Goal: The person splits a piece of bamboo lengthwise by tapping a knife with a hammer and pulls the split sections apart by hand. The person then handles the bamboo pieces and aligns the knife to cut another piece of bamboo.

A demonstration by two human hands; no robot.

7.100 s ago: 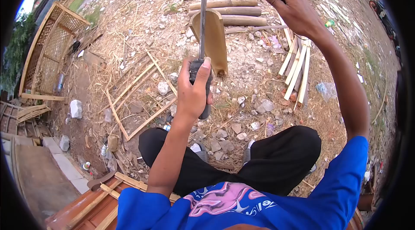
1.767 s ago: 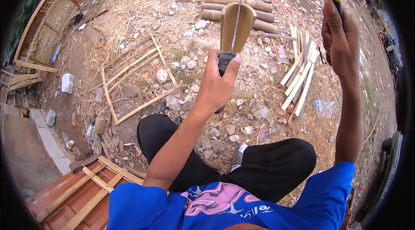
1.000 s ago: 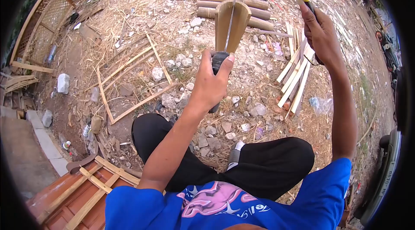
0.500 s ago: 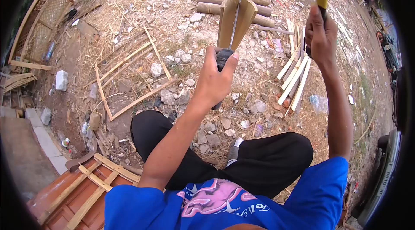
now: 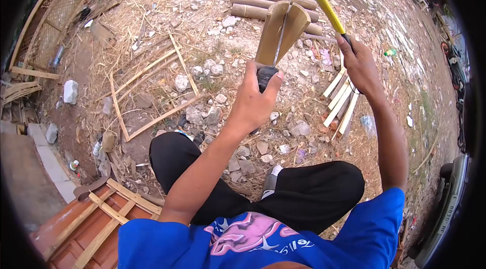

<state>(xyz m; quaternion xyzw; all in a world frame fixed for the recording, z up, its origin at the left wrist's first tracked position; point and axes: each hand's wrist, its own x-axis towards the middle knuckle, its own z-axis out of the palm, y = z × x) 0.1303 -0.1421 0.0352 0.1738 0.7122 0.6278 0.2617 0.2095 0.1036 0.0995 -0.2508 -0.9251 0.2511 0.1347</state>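
Observation:
My left hand is wrapped round the black handle of a long-bladed knife. The thin blade points away from me and lies along the middle of a split bamboo piece, which stands tilted behind the hand. Closed on the dark grip of a yellow hammer, my right hand is to the right of the bamboo. The hammer's metal head is at the blade's far end; whether they touch I cannot tell.
Several bamboo logs lie beyond the split piece. Pale wooden strips are piled at the right. A thin wooden frame and a white stone lie on the left, and a wooden panel at the lower left.
The hammer has swung down and left from its raised position, so its head now shows by the blade's tip. The split bamboo and blade lean further to the right.

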